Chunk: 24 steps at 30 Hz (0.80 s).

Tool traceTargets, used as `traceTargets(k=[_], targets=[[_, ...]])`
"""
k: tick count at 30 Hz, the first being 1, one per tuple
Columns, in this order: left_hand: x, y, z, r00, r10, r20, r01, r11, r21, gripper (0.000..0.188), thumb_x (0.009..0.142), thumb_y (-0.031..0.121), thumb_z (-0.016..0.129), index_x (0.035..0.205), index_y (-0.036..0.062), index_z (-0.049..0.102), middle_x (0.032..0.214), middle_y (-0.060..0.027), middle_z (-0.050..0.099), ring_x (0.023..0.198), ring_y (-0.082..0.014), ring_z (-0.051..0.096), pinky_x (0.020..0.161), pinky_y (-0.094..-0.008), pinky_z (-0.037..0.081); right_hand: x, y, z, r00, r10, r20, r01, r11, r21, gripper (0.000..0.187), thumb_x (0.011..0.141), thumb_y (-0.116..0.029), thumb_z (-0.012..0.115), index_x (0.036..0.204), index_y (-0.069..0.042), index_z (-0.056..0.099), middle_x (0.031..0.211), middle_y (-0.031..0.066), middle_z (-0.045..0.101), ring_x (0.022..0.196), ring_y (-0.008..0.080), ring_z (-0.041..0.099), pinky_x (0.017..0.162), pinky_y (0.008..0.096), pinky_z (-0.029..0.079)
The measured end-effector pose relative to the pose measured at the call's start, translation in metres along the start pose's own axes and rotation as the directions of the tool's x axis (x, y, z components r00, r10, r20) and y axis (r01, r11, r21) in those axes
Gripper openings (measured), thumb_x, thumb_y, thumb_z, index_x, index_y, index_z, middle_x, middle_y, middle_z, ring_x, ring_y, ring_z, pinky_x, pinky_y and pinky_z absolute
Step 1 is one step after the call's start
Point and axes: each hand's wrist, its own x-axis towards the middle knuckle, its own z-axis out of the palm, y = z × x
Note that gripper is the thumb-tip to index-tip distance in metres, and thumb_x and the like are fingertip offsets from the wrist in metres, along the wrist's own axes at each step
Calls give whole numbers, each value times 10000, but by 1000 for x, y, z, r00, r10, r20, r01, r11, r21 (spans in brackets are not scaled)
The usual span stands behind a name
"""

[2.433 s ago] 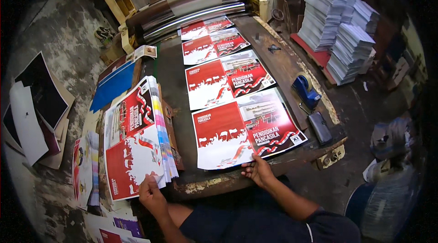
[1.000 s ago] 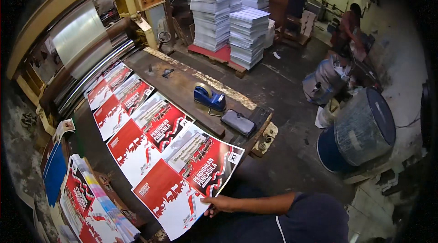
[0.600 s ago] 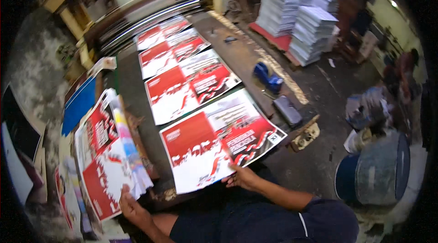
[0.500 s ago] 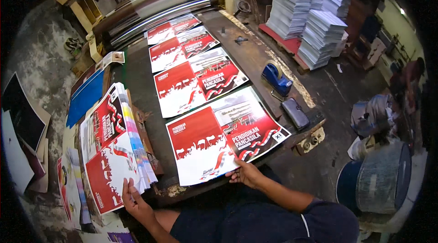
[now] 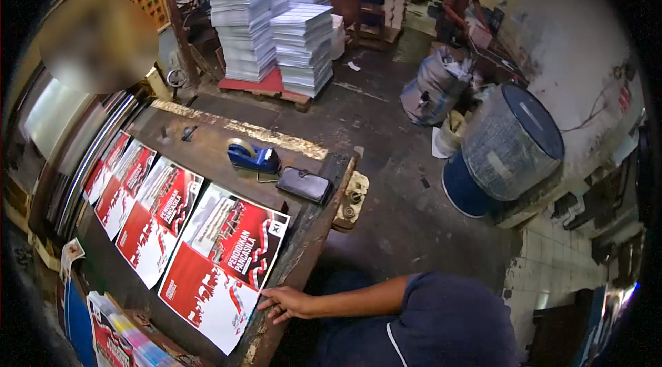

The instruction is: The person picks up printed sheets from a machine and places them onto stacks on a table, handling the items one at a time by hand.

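My right hand (image 5: 285, 303) reaches in from the lower right to the near edge of the table. Its fingers are apart, with the tips at the edge of the nearest printed cover sheet (image 5: 181, 281). That sheet is red and white, with a photo panel and a ribbon pattern, and lies flat. Beyond it more sheets of the same print, such as the second cover sheet (image 5: 140, 246), run in a row up to the machine's metal rollers (image 5: 103, 153). A stack of printed sheets (image 5: 127, 329) stands at the lower left, partly cut off. My left hand is out of view.
A blue tape dispenser (image 5: 252, 157) and a dark pouch (image 5: 303, 185) lie by the table's right edge. Tall paper stacks (image 5: 241, 29) stand on a pallet beyond. At right are a wrapped drum (image 5: 510, 143) and a filled sack (image 5: 436, 87). Another person (image 5: 460, 8) stands far back.
The view has swung to the right, bringing in the other person and the far wall. My left hand, earlier on the side stack, has left the picture. My right hand remains at the nearest sheet's edge.
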Motion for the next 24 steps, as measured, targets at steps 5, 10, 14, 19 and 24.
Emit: traceTargets(k=[5, 10, 14, 19, 24], targets=[[-1, -1, -5, 988, 155, 22, -154, 987, -33, 248, 924, 86, 454, 1025, -70, 617, 1019, -226, 632, 977, -350, 586, 926, -471, 413, -16, -11, 8, 994, 57, 96, -49, 995, -87, 479, 934, -398, 464, 1284, -71, 443, 1089, 73, 586, 744, 107, 568, 693, 300, 534], [-7, -11, -21, 902, 420, 101, -399, 900, -177, 253, 926, 100, 453, 1003, -71, 623, 1005, -228, 636, 980, -357, 586, 935, -495, 404, -8, 2, 30, 935, 64, 348, -10, 988, -156, 457, 946, -377, 448, 1310, -101, 441, 1096, 80, 586, 757, 94, 576, 686, 271, 526], [6, -6, -29, 688, 689, 229, -545, 698, -464, 299, 926, 181, 469, 913, -70, 631, 982, -252, 636, 1019, -384, 576, 966, -583, 354, -42, -35, 55, 889, 39, 455, 101, 955, -279, 566, 868, -448, 551, 1304, -106, 435, 1160, 103, 554, 812, 166, 573, 721, 324, 515], [5, 53, -23, 794, 396, 461, -436, 900, -22, 473, 797, 553, 569, 959, 121, 670, 1256, -138, 535, 1306, -401, 310, 1072, -592, 62, -43, -44, 48, 966, -88, 243, 143, 965, -220, 361, 832, -253, 649, 1074, 5, 576, 958, 76, 639, 870, 170, 612, 805, 302, 483], [23, 29, -23, 942, 248, 226, -290, 941, 177, 782, 751, 625, 569, 1245, 22, 505, 1368, -174, 420, 1322, -373, 298, 1069, -537, 175, -39, -23, 2, 978, 171, 115, -138, 958, -252, 283, 883, -292, 566, 961, -20, 572, 761, 62, 622, 629, 152, 585, 545, 247, 437]])
